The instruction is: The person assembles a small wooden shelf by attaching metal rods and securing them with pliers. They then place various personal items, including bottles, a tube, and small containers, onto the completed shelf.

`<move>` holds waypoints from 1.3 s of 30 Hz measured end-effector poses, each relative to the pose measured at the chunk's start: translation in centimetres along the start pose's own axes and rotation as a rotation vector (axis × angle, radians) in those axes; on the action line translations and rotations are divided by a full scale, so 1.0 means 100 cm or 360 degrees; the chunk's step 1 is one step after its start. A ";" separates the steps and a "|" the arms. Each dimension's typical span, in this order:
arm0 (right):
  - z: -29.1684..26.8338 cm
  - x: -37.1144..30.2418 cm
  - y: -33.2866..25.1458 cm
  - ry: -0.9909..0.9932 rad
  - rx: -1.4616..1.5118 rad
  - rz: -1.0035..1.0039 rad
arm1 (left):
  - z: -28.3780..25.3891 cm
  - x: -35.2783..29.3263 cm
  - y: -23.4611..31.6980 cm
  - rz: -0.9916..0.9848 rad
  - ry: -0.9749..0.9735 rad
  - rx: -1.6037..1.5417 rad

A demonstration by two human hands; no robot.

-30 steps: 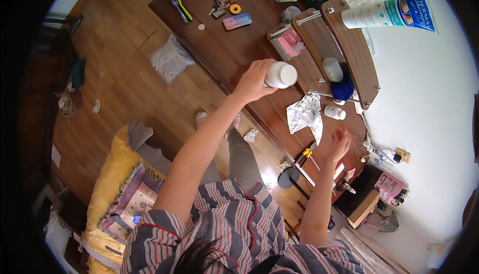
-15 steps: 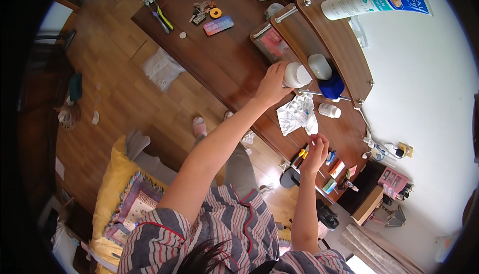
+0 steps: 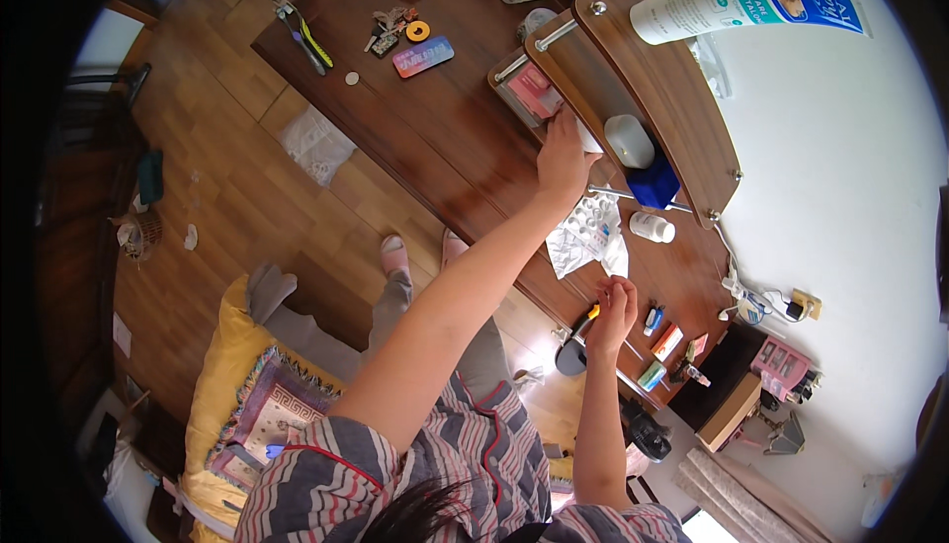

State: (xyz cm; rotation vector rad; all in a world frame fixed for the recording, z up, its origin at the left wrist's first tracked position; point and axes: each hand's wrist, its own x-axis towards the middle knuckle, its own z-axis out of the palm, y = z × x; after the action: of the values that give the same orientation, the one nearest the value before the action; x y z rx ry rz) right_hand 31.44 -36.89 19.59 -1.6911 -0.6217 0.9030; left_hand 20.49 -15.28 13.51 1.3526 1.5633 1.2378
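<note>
My left hand (image 3: 565, 160) reaches to the lower level of the wooden desk shelf (image 3: 682, 98), its fingers closed around a white bottle (image 3: 587, 138). Most of the bottle is hidden by the hand and the shelf. Beside it on the shelf are a white rounded object (image 3: 630, 140) and a dark blue box (image 3: 653, 185). My right hand (image 3: 615, 314) hovers by the desk's front edge, fingers curled together near a white tissue (image 3: 615, 258); whatever they pinch cannot be made out. Blister packs of pills (image 3: 595, 222) lie beside the tissue, and another white bottle (image 3: 652, 227) lies tipped close by.
A blue-and-white tube (image 3: 741, 4) is on the top shelf. Keys (image 3: 386, 37), a yellow tape roll (image 3: 417, 31), a colourful flat case (image 3: 423, 57) and pliers (image 3: 306, 34) lie on the desk (image 3: 435, 128). A pink box (image 3: 535, 91) sits in the shelf; a cable (image 3: 730, 261) runs along the wall.
My left hand has moved the white bottle inward under the shelf, toward the pink box. My right hand has drawn slightly back, nearer to me, with its fingers curled closer together.
</note>
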 end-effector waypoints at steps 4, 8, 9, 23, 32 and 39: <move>-0.001 0.000 0.006 -0.0045 -0.0030 0.0034 | 0.004 0.000 0.005 -0.0054 0.0036 -0.0032; 0.001 -0.002 0.015 -0.0125 -0.0007 0.0068 | -0.004 -0.009 0.006 0.0050 0.0177 -0.0065; 0.003 -0.002 0.017 -0.0120 -0.0011 0.0085 | -0.007 -0.011 0.005 0.0031 0.0122 -0.0084; 0.000 -0.023 0.041 -0.0258 -0.0143 0.0288 | -0.161 0.042 -0.091 0.0088 0.0611 0.0470; 0.023 -0.030 0.047 -0.0409 -0.0365 0.0364 | -0.192 0.104 -0.132 0.0041 0.0338 0.0911; 0.045 -0.014 0.030 -0.0549 -0.0374 0.0462 | -0.193 0.061 -0.110 -0.0010 0.0269 0.0178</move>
State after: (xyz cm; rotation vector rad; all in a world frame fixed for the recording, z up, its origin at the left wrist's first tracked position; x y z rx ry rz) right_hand 26.88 -36.31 16.42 -1.8826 -0.7454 1.3930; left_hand -2.01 -13.19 8.92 1.3398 1.7757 1.3066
